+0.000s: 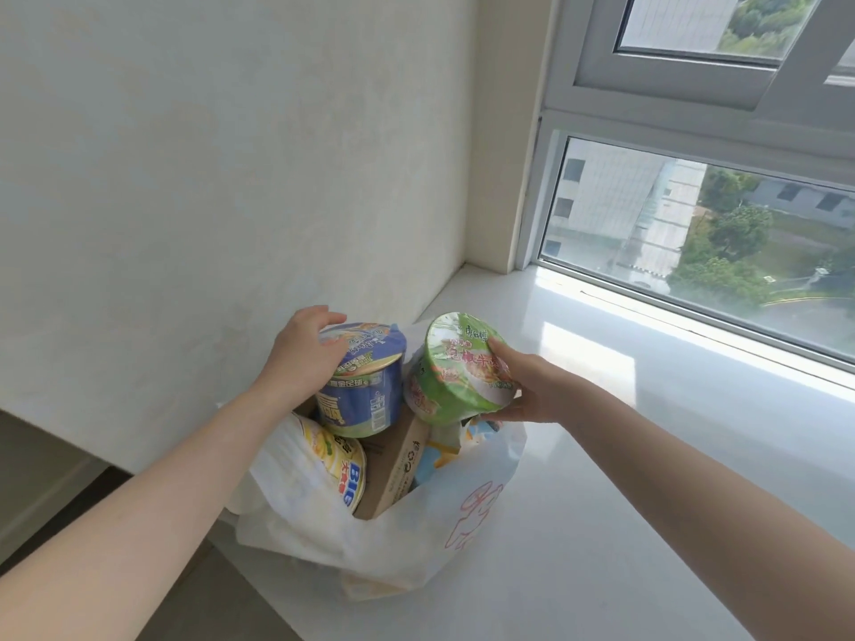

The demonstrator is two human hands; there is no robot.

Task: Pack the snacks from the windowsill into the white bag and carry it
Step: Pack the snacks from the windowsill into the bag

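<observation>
White bag [416, 538], open on the windowsill [601, 478], holding a yellow noodle bowl [331, 460] and a cardboard box [395, 464]. At its mouth, my left fingers [319, 316] grasp an upright blue noodle cup [361, 386] by its lid rim; my right fingers [504, 353] grasp a tilted green noodle bowl [455, 372]

Bare left hand [303, 351], bare right hand [527, 388], bare forearms [152, 483]

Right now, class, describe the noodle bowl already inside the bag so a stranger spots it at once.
Find the windowsill below the window; a white bag sits at its left end. Inside, beside a cardboard box, lies the yellow noodle bowl, the only bowl no hand holds.
</observation>
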